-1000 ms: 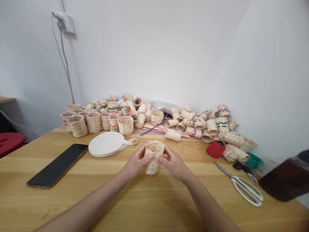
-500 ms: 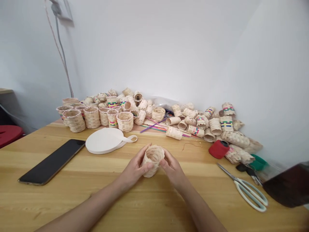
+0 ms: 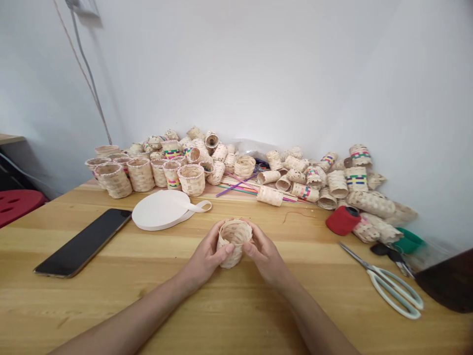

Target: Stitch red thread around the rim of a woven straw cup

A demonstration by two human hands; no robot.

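A small pale woven basket (image 3: 233, 254) stands upright, its mouth facing up, between my two hands in the middle of the table. My left hand (image 3: 207, 254) is wrapped round its left side, thumb pressed on the front. Round the right side curls my right hand (image 3: 266, 252), its thumb near the front rim. The fingers behind the basket are mostly hidden. Beyond it to the left lies a flat roll of white ribbon (image 3: 160, 209) with a loose looped end.
Finished-looking baskets with pinkish rims (image 3: 192, 181) crowd the back left. A heap of woven cylinders (image 3: 295, 177) and coloured strips lies at the back right. A phone (image 3: 83, 241) is on the left; scissors (image 3: 395, 288) and a red thread spool (image 3: 343, 220) are on the right.
The view has shifted slightly. My hands keep hold of the basket, with the fingers barely changed.
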